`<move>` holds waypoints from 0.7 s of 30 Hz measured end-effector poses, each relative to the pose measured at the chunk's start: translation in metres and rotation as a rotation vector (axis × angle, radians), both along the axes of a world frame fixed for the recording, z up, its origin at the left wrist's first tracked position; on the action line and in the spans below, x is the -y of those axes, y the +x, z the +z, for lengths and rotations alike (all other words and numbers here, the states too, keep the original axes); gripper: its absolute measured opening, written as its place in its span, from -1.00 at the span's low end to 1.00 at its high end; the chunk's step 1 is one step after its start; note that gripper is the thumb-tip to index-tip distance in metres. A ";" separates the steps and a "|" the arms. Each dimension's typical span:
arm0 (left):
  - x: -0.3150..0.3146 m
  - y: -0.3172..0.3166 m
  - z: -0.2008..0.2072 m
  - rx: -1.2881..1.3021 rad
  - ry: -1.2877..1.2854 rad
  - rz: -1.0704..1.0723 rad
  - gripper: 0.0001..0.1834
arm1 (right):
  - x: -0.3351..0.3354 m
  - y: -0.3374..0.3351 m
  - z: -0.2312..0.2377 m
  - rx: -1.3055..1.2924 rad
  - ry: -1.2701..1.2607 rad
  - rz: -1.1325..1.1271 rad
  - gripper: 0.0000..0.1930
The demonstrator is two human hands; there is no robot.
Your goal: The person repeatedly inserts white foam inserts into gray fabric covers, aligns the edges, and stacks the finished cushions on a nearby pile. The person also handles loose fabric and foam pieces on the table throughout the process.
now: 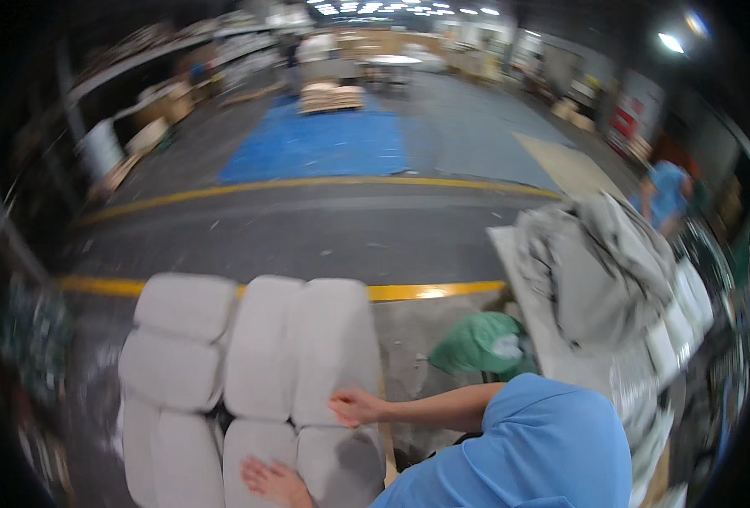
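Several pale grey padded cushions (261, 347) lie side by side in a block at the lower left, some with a seam across them. My left hand (275, 483) rests on a near cushion (258, 440), fingers spread and holding nothing. My right hand (358, 408) is at the right edge of a taller cushion (333, 339), its fingers curled in; whether anything is between them is hidden by blur. My right arm, in a light blue sleeve (527, 440), reaches in from the right.
A green bag (481, 343) stands right of the cushions. Beyond it, a table (510, 254) carries a heap of grey fabric (595, 262). A person in blue (667, 193) is at the far right. Yellow floor lines (443, 291) and a blue floor sheet (324, 148) lie ahead.
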State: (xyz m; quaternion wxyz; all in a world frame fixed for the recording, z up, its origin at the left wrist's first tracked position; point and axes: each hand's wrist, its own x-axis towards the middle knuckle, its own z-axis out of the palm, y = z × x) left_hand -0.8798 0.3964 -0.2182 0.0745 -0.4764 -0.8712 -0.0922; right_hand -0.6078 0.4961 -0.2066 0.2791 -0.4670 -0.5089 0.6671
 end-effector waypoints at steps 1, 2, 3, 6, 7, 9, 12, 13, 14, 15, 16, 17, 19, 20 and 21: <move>0.002 0.005 0.005 -0.109 -0.053 -0.047 -0.28 | 0.028 0.043 0.009 0.074 -0.011 -0.011 -0.63; 0.006 0.013 0.008 -0.212 -0.098 -0.105 -0.29 | 0.055 0.086 0.014 0.181 -0.032 -0.078 -0.63; 0.010 0.021 0.013 -0.246 -0.065 -0.144 -0.29 | 0.084 0.124 0.017 0.281 -0.062 -0.132 -0.62; 0.014 0.035 0.017 -0.419 0.174 -0.289 -0.39 | 0.169 0.223 0.021 0.355 -0.155 -0.460 -0.63; 0.010 0.037 0.019 -0.437 0.203 -0.341 -0.39 | 0.189 0.247 0.030 0.347 -0.199 -0.586 -0.64; -0.001 0.055 0.011 -0.047 0.229 -0.216 -0.23 | 0.233 0.292 0.037 0.351 -0.232 -0.832 -0.64; -0.030 0.119 0.009 0.154 0.169 -0.474 -0.31 | 0.303 0.338 0.040 0.231 -0.220 -1.262 -0.69; -0.043 0.145 0.011 0.233 0.166 -0.594 -0.34 | 0.326 0.347 0.037 0.184 -0.218 -1.381 -0.70; -0.055 0.175 0.014 0.325 0.165 -0.715 -0.37 | 0.350 0.355 0.033 0.138 -0.219 -1.493 -0.72; -0.068 0.206 0.018 0.414 0.160 -0.849 -0.40 | 0.373 0.360 0.030 0.090 -0.218 -1.600 -0.74; -0.080 0.240 0.023 0.509 0.154 -0.986 -0.43 | 0.394 0.363 0.028 0.051 -0.249 -1.627 -0.75; -0.090 0.279 0.029 0.606 0.155 -1.130 -0.46 | 0.413 0.367 0.026 0.012 -0.275 -1.644 -0.76; -0.099 0.359 0.048 0.771 0.130 -1.394 -0.51 | 0.447 0.385 0.027 -0.017 -0.286 -1.652 -0.78; -0.088 0.401 0.055 0.806 0.093 -1.479 -0.56 | 0.463 0.398 0.028 -0.009 -0.275 -1.645 -0.78; -0.075 0.445 0.066 0.843 0.046 -1.562 -0.60 | 0.478 0.413 0.028 0.000 -0.265 -1.637 -0.78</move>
